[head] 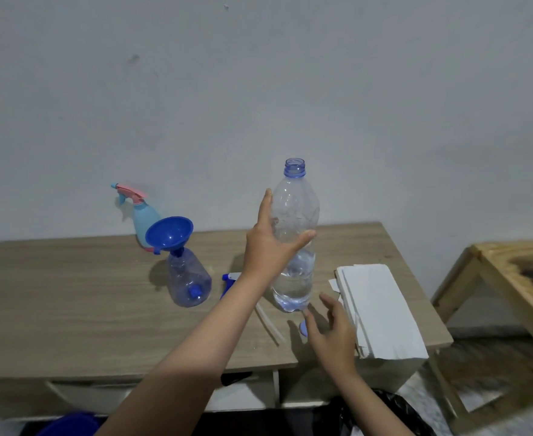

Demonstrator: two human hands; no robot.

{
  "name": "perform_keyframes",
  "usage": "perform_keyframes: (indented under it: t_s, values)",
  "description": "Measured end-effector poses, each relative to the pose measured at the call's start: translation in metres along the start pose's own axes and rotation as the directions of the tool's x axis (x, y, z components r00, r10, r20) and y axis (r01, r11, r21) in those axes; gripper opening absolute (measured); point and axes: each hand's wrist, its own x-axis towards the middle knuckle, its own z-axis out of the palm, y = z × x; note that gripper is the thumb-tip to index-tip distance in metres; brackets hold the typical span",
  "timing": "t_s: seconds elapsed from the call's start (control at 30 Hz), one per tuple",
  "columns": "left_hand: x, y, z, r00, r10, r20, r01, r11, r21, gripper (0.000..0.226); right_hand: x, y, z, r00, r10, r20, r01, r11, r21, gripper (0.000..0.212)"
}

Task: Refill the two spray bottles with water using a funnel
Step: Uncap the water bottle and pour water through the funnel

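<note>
A clear water bottle (295, 215) stands uncapped on the wooden table (70, 294), water filling its lower part. My left hand (268, 247) grips its middle, index finger stretched up along the side. My right hand (334, 332) hovers with fingers spread just right of the bottle's base, over a small blue cap (303, 328). A blue funnel (169, 231) sits in the neck of a clear spray bottle (189, 280), left of the water bottle. Behind it by the wall is a light blue spray bottle (144, 217) with a pink trigger head.
A blue and white spray head (229, 280) lies on the table, its thin tube (269, 324) running toward me. A stack of white paper (381, 309) covers the table's right end. A wooden stool (510, 272) stands further right. A black bag (387, 410) lies below.
</note>
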Motion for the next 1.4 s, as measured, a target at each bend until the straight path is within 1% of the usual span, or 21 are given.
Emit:
perform_keyframes:
  t_s: [0.1, 0.17, 0.2, 0.27, 0.33, 0.37, 0.47, 0.57, 0.67, 0.77, 0.9, 1.0, 1.1, 1.2, 1.33, 1.4]
  values:
    - [-0.002, 0.0, -0.011, 0.997, -0.037, 0.062, 0.033, 0.998, 0.06, 0.113, 0.026, -0.041, -0.003, 0.986, -0.153, -0.067, 0.157, 0.986, 0.059, 0.053]
    - [-0.006, 0.0, -0.024, 0.998, -0.043, 0.044, 0.038, 0.994, 0.104, 0.115, 0.046, -0.068, 0.0, 0.975, -0.206, -0.086, 0.216, 0.969, 0.118, 0.069]
    - [-0.008, 0.0, -0.033, 1.0, -0.019, 0.011, 0.017, 0.99, 0.139, 0.114, 0.057, -0.08, 0.003, 0.968, -0.239, -0.083, 0.248, 0.959, 0.137, 0.081]
    - [-0.011, -0.002, -0.055, 0.992, 0.078, -0.095, -0.052, 0.968, 0.247, 0.105, 0.078, -0.098, 0.008, 0.952, -0.301, -0.054, 0.305, 0.944, 0.127, 0.104]
    - [-0.012, -0.009, -0.08, 0.959, 0.177, -0.223, -0.084, 0.924, 0.373, 0.1, 0.097, -0.109, 0.015, 0.934, -0.356, -0.024, 0.356, 0.93, 0.091, 0.117]
    - [-0.013, -0.016, -0.093, 0.942, 0.189, -0.279, -0.058, 0.906, 0.418, 0.099, 0.104, -0.112, 0.019, 0.927, -0.376, -0.014, 0.376, 0.923, 0.087, 0.12]
    - [-0.012, -0.042, -0.129, 0.918, 0.105, -0.382, 0.077, 0.899, 0.432, 0.108, 0.112, -0.119, 0.034, 0.909, -0.416, -0.035, 0.417, 0.905, 0.082, 0.118]
    - [-0.009, -0.067, -0.153, 0.928, -0.035, -0.371, 0.19, 0.901, 0.391, 0.116, 0.116, -0.124, 0.048, 0.871, -0.488, -0.063, 0.489, 0.872, 0.012, 0.111]
    - [-0.006, -0.081, -0.161, 0.943, -0.122, -0.309, 0.226, 0.917, 0.329, 0.115, 0.116, -0.135, 0.059, 0.842, -0.54, -0.02, 0.539, 0.842, -0.029, 0.11]
    - [-0.004, -0.085, -0.163, 0.943, -0.141, -0.3, 0.226, 0.935, 0.272, 0.104, 0.11, -0.153, 0.063, 0.808, -0.588, 0.043, 0.589, 0.803, -0.092, 0.108]
    - [0.003, -0.092, -0.167, 0.949, -0.154, -0.276, 0.215, 0.955, 0.206, 0.092, 0.101, -0.191, 0.064, 0.789, -0.595, 0.149, 0.612, 0.781, -0.123, 0.106]
    - [0.009, -0.101, -0.169, 0.953, -0.148, -0.266, 0.176, 0.98, 0.088, 0.087, 0.093, -0.218, 0.067, 0.781, -0.559, 0.278, 0.614, 0.768, -0.181, 0.105]
    - [0.013, -0.106, -0.173, 0.953, -0.178, -0.245, 0.189, 0.982, 0.023, 0.084, 0.087, -0.234, 0.069, 0.777, -0.487, 0.399, 0.598, 0.769, -0.226, 0.104]
    - [0.016, -0.109, -0.176, 0.962, -0.16, -0.223, 0.161, 0.987, -0.011, 0.082, 0.083, -0.244, 0.072, 0.772, -0.398, 0.497, 0.584, 0.753, -0.304, 0.103]
    - [0.017, -0.113, -0.181, 0.972, -0.146, -0.181, 0.143, 0.989, -0.034, 0.093, 0.08, -0.248, 0.074, 0.758, -0.284, 0.588, 0.573, 0.72, -0.391, 0.102]
    - [0.019, -0.115, -0.182, 0.976, -0.131, -0.174, 0.125, 0.991, -0.044, 0.093, 0.079, -0.246, 0.075, 0.75, -0.229, 0.621, 0.575, 0.689, -0.44, 0.101]
